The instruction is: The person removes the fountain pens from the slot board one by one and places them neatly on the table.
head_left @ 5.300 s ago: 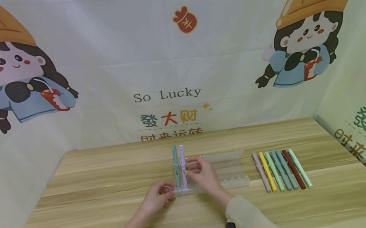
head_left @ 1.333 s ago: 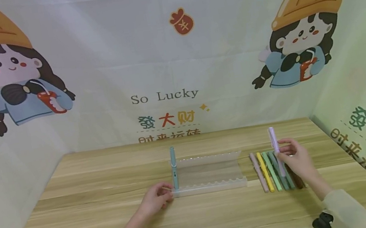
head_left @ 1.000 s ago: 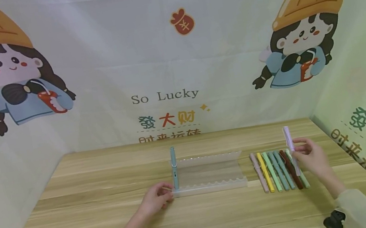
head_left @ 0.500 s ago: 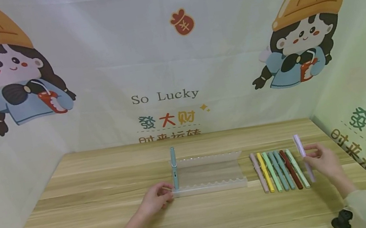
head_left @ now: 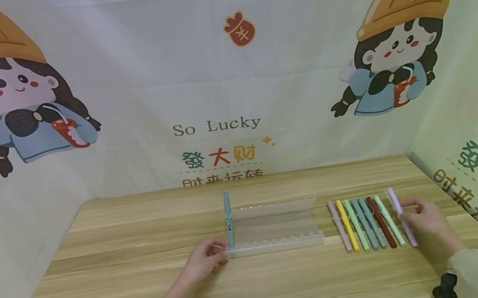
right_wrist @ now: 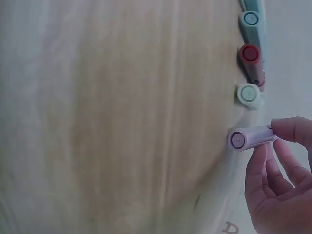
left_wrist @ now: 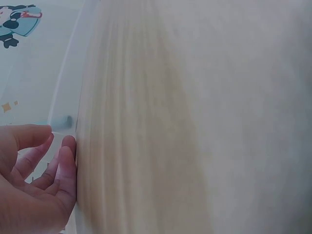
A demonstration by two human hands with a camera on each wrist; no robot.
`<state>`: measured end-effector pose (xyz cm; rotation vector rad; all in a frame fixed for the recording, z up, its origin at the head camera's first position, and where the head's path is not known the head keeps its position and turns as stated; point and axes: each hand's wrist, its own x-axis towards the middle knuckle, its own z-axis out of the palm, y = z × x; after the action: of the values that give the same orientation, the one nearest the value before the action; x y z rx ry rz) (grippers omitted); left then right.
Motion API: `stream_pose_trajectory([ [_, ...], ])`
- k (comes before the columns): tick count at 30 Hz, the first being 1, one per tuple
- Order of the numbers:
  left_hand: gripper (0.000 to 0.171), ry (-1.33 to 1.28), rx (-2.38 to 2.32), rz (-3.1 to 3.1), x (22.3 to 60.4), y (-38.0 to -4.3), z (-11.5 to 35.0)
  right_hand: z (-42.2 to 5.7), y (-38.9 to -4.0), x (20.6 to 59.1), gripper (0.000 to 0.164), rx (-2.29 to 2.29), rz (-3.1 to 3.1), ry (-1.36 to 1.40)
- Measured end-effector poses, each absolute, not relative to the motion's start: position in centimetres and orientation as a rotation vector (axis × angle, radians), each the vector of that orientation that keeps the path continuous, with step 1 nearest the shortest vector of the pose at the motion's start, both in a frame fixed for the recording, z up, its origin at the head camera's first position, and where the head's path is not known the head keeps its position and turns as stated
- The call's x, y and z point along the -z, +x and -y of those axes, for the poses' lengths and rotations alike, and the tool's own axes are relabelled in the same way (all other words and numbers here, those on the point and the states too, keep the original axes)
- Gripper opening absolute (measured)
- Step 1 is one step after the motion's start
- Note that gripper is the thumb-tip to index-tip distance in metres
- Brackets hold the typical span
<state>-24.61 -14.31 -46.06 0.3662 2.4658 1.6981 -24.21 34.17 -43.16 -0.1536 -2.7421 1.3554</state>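
In the head view, my right hand [head_left: 426, 220] pinches a lilac pen [head_left: 406, 226] between thumb and fingers at the right end of a row of pens. The right wrist view shows the end of this lilac pen [right_wrist: 238, 140] low at the table surface, beside a pale mint pen [right_wrist: 248, 94]. My left hand [head_left: 207, 257] has its fingertips at the left end of a clear plastic pen rack [head_left: 279, 245], fingers loosely bent. A teal pen [head_left: 229, 224] lies in the rack's leftmost slot, its cap end sticking out past the back edge.
Left of the lilac pen lie several capped pens side by side: mauve [head_left: 339, 227], yellow [head_left: 348, 225], mint green, teal, dark red [head_left: 384, 222] and pale mint. The wooden table [head_left: 264, 297] meets a printed cloth backdrop [head_left: 207, 70] behind and at both sides.
My right hand has taken the lilac pen from the rack's second slot, carried it right over the row, and lowered it at the row's right end. The left hand has stayed at the rack.
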Motion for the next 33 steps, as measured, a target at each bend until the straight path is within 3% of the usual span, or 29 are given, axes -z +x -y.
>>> stream_pose_trajectory([
  [33,0.018,0.342,-1.703,-2.464,46.0,-24.5,14.3,-34.2,-25.8,44.3,0.035,-1.185,2.867,-0.219],
])
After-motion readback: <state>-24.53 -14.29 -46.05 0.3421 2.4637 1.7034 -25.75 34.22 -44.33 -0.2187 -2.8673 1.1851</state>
